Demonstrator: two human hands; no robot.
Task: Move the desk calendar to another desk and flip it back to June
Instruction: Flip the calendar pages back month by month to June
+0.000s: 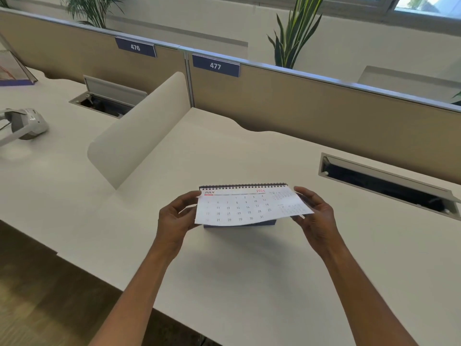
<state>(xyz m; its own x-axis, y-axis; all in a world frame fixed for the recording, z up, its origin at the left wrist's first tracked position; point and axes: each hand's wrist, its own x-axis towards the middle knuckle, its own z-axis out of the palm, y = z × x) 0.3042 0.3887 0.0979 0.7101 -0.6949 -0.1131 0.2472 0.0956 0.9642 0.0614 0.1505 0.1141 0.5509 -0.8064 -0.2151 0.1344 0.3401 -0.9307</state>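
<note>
Both hands, left (pixel 174 218) and right (pixel 315 216), pinch the side edges of one desk calendar (pixel 249 207), its July page lifted, standing mid-desk (pixel 237 283), with bare surface all round and two cable hatches behind.

The scene is bright with even daylight, which enters through a window (pixel 424 3) far beyond the hands, up and to their right. The white desk (pixel 224 283) below the hands reflects it softly, with a pale sheen left of the left hand (pixel 174 218). Shadows are faint and diffuse: a soft one lies on the desk just under the calendar (pixel 249 206) between the hands. The small date grids near the right hand (pixel 314 216) are blurred, and the large numerals are slightly soft. The wide lens bows the partition rail (pixel 299 71) beyond the hands, and the forearms stretch toward the lower edge.
</note>
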